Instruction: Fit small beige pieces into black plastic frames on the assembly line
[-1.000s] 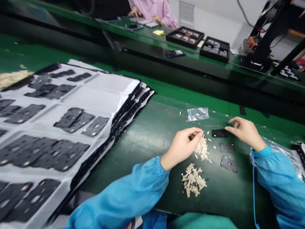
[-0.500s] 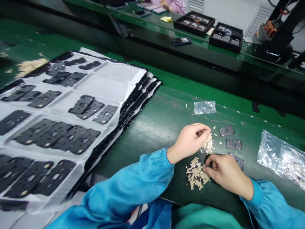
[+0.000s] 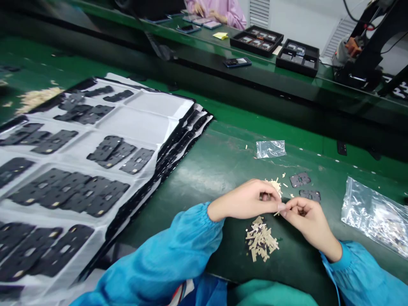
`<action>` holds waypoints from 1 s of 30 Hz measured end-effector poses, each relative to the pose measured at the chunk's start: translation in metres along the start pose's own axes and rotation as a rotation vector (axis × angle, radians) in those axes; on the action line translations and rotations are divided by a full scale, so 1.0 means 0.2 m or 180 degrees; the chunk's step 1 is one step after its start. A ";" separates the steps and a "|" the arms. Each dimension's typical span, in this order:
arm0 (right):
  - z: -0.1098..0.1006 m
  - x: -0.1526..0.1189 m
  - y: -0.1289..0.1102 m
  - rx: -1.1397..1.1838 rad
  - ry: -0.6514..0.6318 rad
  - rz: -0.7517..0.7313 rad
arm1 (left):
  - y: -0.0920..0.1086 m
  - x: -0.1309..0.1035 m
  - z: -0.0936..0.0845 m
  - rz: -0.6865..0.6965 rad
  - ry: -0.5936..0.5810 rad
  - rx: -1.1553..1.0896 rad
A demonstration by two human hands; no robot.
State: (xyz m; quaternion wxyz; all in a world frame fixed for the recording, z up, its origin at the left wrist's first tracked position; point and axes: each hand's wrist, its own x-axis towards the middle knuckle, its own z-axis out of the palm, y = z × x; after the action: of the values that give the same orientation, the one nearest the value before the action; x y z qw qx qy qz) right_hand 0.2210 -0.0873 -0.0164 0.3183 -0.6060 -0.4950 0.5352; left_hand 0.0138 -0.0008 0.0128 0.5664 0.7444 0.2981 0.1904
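My left hand (image 3: 250, 199) and my right hand (image 3: 309, 217) meet fingertip to fingertip, both closed in a pinch. A small beige strip (image 3: 276, 213) sticks out below the joined fingertips; which hand carries more of it I cannot tell. Just below lies a loose pile of beige-brown strips (image 3: 262, 240). Behind my left fingers is a smaller heap of pale bits (image 3: 274, 185), partly covered by that hand. Flat dark plates with cutouts, one farther plate (image 3: 300, 179) and one nearer plate (image 3: 310, 195), lie beyond my right hand.
Stacked white trays (image 3: 140, 117) with dark plates in compartments fill the left. A small clear bag (image 3: 270, 148) lies behind the hands, a larger clear bag (image 3: 376, 212) at right. A raised shelf (image 3: 204, 46) crosses the back, with black boxes (image 3: 298, 57); a person in pink (image 3: 219, 12) sits beyond.
My right hand has moved up from the brown strip pile, and my left hand has come down from the pale heap. Their fingertips now touch. The view has shifted slightly.
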 end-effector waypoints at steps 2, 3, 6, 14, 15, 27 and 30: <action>-0.01 0.01 -0.01 0.0224 0.0037 0.0028 | 0.01 -0.01 -0.02 0.0017 -0.0140 0.0003; -0.01 0.01 -0.01 0.0296 0.0026 0.0051 | 0.01 -0.01 -0.02 0.0009 -0.0242 0.0009; 0.00 0.01 -0.01 0.0445 -0.0028 0.0116 | 0.01 -0.01 -0.02 -0.0085 -0.0493 -0.0033; -0.01 0.02 -0.03 0.0617 -0.0035 0.0078 | -0.02 -0.01 -0.04 -0.0393 -0.0841 0.0110; -0.02 0.03 -0.04 0.0620 -0.0014 0.0087 | -0.02 -0.02 -0.04 -0.0473 -0.0979 0.0234; -0.05 0.03 -0.08 0.0617 0.0081 -0.0030 | 0.01 -0.02 -0.01 -0.0409 -0.0975 0.0761; -0.04 0.02 -0.08 0.0637 0.0202 -0.0170 | 0.01 -0.01 0.00 -0.0180 -0.0488 0.0084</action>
State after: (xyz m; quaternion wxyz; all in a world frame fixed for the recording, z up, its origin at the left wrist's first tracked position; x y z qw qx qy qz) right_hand 0.2242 -0.0777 -0.0020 0.4069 -0.5744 -0.4447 0.5538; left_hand 0.0130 -0.0026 0.0147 0.5829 0.7555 0.2772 0.1127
